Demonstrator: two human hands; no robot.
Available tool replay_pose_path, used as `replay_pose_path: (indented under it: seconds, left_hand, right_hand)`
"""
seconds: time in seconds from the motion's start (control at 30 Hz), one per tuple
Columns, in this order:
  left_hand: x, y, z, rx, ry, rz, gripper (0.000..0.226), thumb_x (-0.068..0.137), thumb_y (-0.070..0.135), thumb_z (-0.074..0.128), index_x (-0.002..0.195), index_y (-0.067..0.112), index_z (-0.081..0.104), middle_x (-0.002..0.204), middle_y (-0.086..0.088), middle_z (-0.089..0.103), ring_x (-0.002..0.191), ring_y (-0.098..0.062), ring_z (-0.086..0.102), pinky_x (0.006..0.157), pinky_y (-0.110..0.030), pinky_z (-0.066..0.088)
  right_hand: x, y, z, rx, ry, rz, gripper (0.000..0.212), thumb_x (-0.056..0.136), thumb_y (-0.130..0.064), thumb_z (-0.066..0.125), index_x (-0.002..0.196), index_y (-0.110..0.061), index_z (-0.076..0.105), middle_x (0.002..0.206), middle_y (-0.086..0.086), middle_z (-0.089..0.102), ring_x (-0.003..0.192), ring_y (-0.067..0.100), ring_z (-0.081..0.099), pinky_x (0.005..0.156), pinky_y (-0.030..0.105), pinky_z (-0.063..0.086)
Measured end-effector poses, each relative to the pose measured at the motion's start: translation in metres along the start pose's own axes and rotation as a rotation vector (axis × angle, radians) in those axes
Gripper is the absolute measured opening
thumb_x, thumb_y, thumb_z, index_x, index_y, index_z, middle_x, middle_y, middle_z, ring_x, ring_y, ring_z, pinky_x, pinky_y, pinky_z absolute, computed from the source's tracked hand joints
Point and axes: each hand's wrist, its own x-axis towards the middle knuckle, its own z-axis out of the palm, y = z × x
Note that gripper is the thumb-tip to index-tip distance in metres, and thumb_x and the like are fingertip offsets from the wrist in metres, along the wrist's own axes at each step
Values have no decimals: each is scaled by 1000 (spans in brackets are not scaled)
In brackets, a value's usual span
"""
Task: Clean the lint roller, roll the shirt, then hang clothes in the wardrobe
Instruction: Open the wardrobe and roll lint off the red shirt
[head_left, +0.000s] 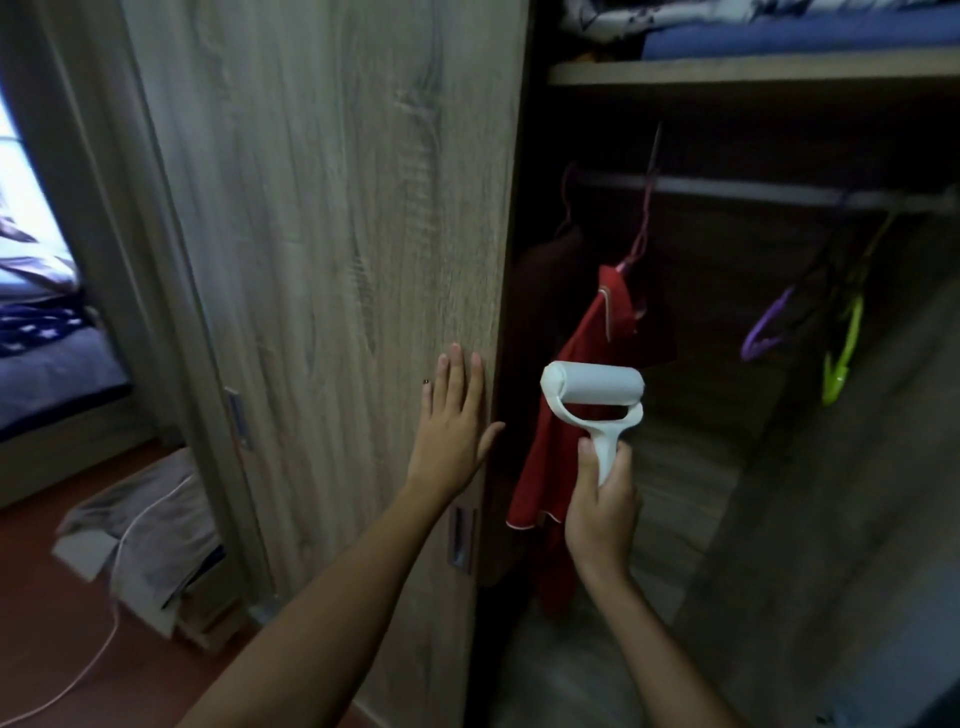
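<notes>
My right hand (602, 512) grips the handle of a white lint roller (592, 389), held upright in front of the open wardrobe. My left hand (454, 421) lies flat with straight fingers against the wooden sliding door (322, 234), near its right edge. Inside, a red shirt (571, 389) hangs on a pink hanger (641, 234) from the metal rail (727, 189). The roller partly covers the shirt. A dark garment (540, 291) hangs to the left of the red shirt, mostly in shadow.
Empty purple (766, 332) and green (841, 358) hangers dangle from the rail at the right. Folded bedding (779, 31) lies on the upper shelf. A cardboard box (145, 545) with cloth and a white cable sits on the floor at left, a bed (47, 364) beyond it.
</notes>
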Motion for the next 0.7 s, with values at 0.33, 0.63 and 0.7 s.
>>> replay_pose_path:
  seconds: [0.33, 0.63, 0.7]
  left_hand:
    - [14, -58, -2, -84, -7, -98, 83, 97, 40, 43, 149, 12, -15, 157, -11, -19, 146, -27, -16, 118, -49, 10]
    - [24, -105, -6, -40, -29, -110, 82, 96, 47, 38, 149, 11, -15, 157, -10, -21, 146, -27, -15, 118, -48, 8]
    - [26, -112, -7, -35, -33, -111, 83, 96, 47, 38, 149, 12, -16, 157, -10, -21, 146, -27, -15, 119, -48, 9]
  right_hand:
    - [11, 0, 25, -67, 37, 6, 17, 98, -38, 45, 101, -22, 50, 71, -3, 58, 65, 19, 59, 62, 43, 48]
    - [17, 2, 36, -107, 72, 1, 18, 97, -42, 44, 98, -25, 49, 72, -3, 58, 67, 20, 59, 64, 44, 50]
    - [19, 2, 38, -109, 81, 3, 20, 97, -42, 44, 98, -23, 50, 72, -2, 58, 66, 19, 59, 64, 43, 50]
